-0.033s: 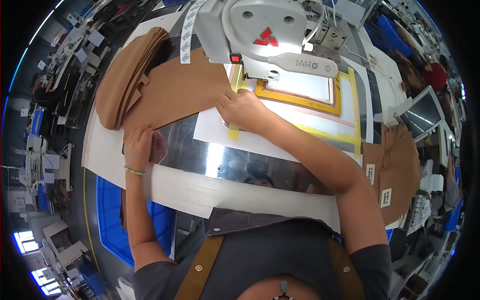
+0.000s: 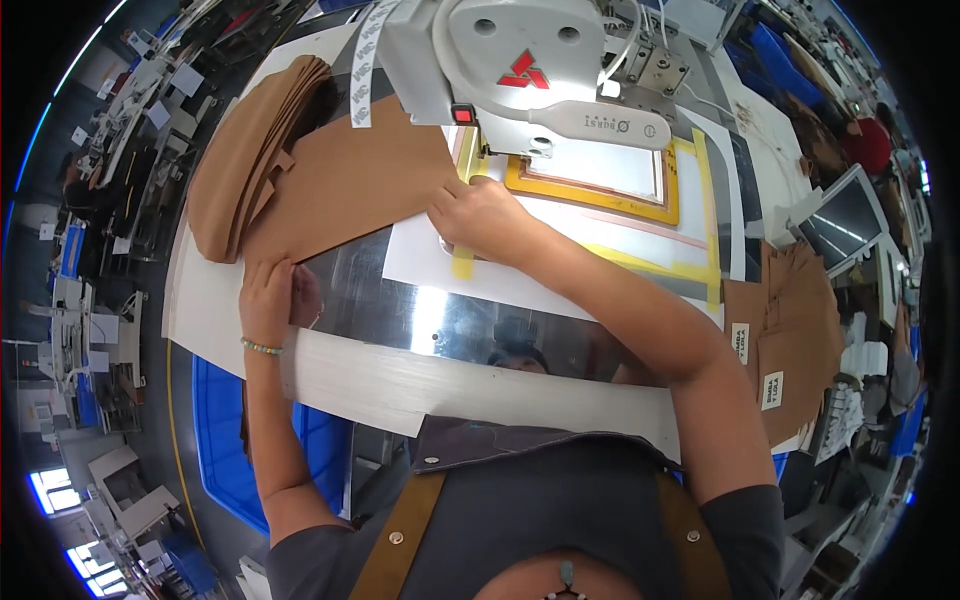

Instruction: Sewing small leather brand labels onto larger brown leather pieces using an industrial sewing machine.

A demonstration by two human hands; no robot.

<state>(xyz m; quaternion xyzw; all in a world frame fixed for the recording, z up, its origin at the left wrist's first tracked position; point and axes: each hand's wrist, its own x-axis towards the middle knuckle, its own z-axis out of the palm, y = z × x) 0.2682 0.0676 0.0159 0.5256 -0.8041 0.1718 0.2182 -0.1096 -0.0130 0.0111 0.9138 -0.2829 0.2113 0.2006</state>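
A flat brown fabric panel (image 2: 350, 180) lies over the shiny metal table plate (image 2: 360, 300), in front of the sewing machine head (image 2: 520, 60). At its near left corner my left hand (image 2: 267, 295) has its fingers closed on the edge. The right corner is pinched by my right hand (image 2: 475, 215), beside the machine's needle area. A stack of folded brown panels (image 2: 250, 160) sits against the panel's left side. Right of my right hand, a yellow-edged frame (image 2: 600, 200) rests on the white sheet (image 2: 420, 250); the fingertips of both hands are partly hidden.
Brown pieces with white labels (image 2: 790, 330) are piled at the right table edge. A blue bin (image 2: 222, 430) stands below the table on the left. A white measuring tape strip (image 2: 367, 70) hangs beside the machine head. Other workstations lie farther off on both sides.
The whole view has shifted slightly, so the machine and table sit a little farther left. Both hands keep their holds on the brown panel.
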